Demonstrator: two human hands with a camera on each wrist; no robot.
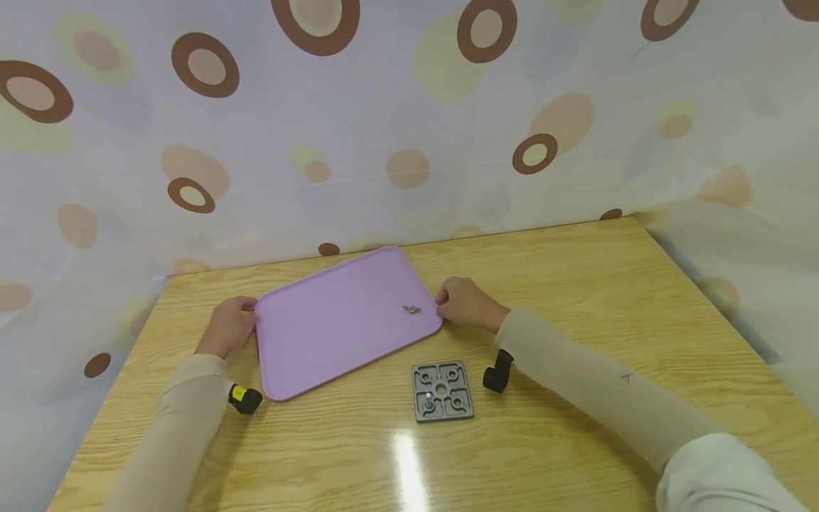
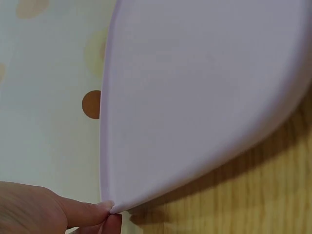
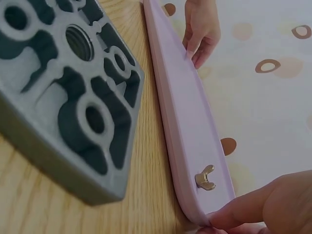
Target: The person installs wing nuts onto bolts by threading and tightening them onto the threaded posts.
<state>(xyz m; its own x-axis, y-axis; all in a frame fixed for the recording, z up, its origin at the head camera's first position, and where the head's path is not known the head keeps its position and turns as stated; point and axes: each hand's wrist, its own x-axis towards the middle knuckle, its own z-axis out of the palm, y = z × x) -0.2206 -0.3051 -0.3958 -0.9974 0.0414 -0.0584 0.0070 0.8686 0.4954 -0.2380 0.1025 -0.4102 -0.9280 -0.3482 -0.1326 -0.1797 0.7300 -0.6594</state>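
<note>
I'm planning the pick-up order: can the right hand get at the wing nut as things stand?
Probably yes, after letting go: the right hand pinches the edge of the purple tray, but the wing nut lies uncovered on that tray, close by.

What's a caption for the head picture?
Left hand and right hand grip a purple tray bearing a wing nut.
</note>
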